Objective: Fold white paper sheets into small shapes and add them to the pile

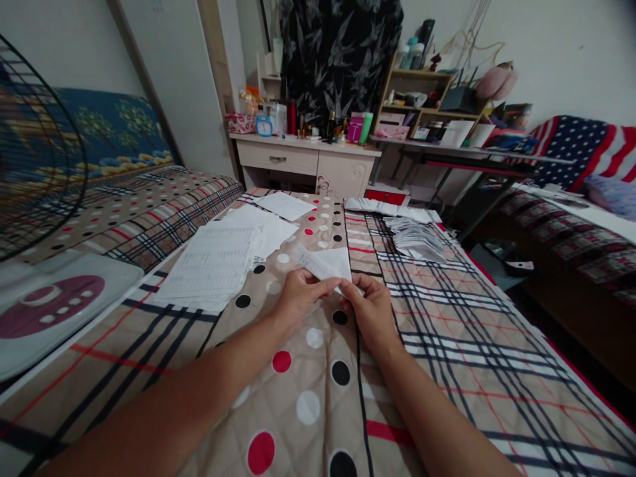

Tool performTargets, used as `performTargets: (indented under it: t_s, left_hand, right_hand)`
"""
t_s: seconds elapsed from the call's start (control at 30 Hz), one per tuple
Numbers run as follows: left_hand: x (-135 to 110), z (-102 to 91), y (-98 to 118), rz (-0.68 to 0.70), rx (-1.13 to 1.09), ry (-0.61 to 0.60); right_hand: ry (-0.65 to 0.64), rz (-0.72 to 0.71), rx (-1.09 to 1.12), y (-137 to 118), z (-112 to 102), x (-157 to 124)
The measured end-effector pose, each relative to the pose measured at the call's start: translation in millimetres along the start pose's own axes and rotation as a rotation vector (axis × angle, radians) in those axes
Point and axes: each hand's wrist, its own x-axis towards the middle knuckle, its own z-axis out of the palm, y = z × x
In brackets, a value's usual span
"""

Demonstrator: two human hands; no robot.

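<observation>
Paper [335, 262] was over the spotted bedcover [318, 371], pinched in our left hand [302, 291] and right hand [370, 306], thumbs close together, seemingly to steady its fold. Printed sheets [206, 262] lay left, narrow slips [416, 240] right, both probably placed for easy reach.

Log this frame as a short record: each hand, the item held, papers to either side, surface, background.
left hand: pinching the folded sheet
right hand: pinching the same sheet, close beside the left
item held: white paper, partly folded, print visible
papers left: stack of printed sheets
papers right: pile of overlapping paper pieces
surface: dotted and plaid quilted bedspread
background: white dresser with toiletries on top
</observation>
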Motion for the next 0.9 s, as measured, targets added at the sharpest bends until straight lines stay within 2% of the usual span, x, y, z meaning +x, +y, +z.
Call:
performTargets:
  t_s: [0.13, 0.33, 0.47, 0.6, 0.7, 0.8, 0.9]
  left_hand:
    - [2.4, -2.6, 4.1, 0.020, 0.043, 0.033]
    - [21.0, -29.4, 9.6, 0.029, 0.059, 0.151]
    - [26.8, -40.2, 9.5, 0.057, 0.010, 0.183]
    - [23.7, -32.0, 6.9, 0.088, -0.120, 0.263]
    - [15.3, -17.6, 5.2, 0.065, -0.184, 0.279]
    - [3.5, -2.7, 3.9, 0.036, -0.189, 0.167]
    - [-5.8, 6.5, 3.5, 0.016, -0.154, 0.037]
  right_hand:
    - [-0.030, -0.018, 0.006, -0.8, -2.7, 1.2]
    - [-0.089, 0.049, -0.001, -1.9, -14.2, 7.9]
    - [-0.046, 0.066, 0.081, -1.1, -18.2, 12.2]
    - [0.003, -0.026, 0.353, -3.8, -9.7, 9.8]
    - [-0.078, -0.023, 0.308, -6.5, 2.5, 2.4]
    - [-0.146, -0.030, 0.155, -5.9, 12.0, -5.5]
    - [-0.057, -0.029, 0.090, -2.7, 13.3, -10.3]
